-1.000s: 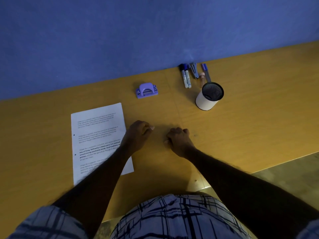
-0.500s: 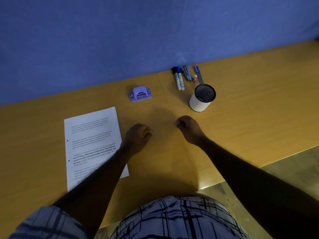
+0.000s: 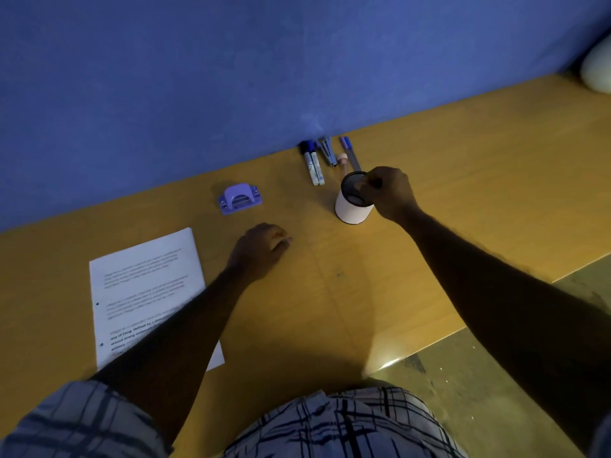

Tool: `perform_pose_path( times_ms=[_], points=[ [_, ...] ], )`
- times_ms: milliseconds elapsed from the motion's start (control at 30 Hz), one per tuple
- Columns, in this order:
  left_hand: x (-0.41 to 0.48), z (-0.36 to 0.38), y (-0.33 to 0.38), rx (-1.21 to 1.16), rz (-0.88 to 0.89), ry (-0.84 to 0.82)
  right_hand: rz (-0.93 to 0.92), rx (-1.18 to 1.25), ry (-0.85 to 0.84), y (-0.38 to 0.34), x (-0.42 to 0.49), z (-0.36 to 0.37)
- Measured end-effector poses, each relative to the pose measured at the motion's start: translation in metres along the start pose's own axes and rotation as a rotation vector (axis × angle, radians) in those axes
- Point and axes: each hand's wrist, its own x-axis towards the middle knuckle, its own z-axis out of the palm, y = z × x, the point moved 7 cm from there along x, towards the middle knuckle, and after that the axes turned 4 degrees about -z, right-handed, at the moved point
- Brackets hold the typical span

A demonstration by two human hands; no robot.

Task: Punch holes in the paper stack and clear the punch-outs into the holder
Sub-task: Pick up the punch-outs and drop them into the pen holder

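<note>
The holder (image 3: 353, 206), a white cup with a dark mesh inside, stands upright on the table (image 3: 479, 200), to the right of the hole punch and just in front of the pens. The right hand (image 3: 391, 193) hangs over its far right rim. Its fingertips (image 3: 370, 183) are bunched against the thumb in a pinch aimed down into the open mouth. That pose suits dropping small scraps straight in so none scatter. The punch-outs themselves are too small to see, so I cannot tell whether any are still between the fingers.

The paper stack (image 3: 145, 285) lies flat, well to the left and nearer the person, with two dark holes visible along its left edge. So the punching looks done and the clearing is the step in hand. The left forearm crosses the stack's lower right corner. The left hand (image 3: 261, 247) rests on the bare table just beside the sheets, its fingers loosely curled and nothing visible in it. It seems to be parked there, out of the way.

The purple hole punch (image 3: 239, 198) sits by itself toward the wall (image 3: 231, 77), apart from both hands and the paper. Two markers (image 3: 314, 166) and a few pens (image 3: 350, 153) lie in a row against the wall behind the holder. They were likely laid there so the cup stays free for scraps. A checked shirt (image 3: 330, 424) fills the bottom of the view.
</note>
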Motion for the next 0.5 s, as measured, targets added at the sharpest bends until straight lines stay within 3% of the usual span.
perform_pose_path(
  times_ms=[500],
  points=[
    [0.017, 0.005, 0.015, 0.041, -0.013, -0.042, -0.037, -0.295, -0.141, -0.003, 0.015, -0.008]
  ],
)
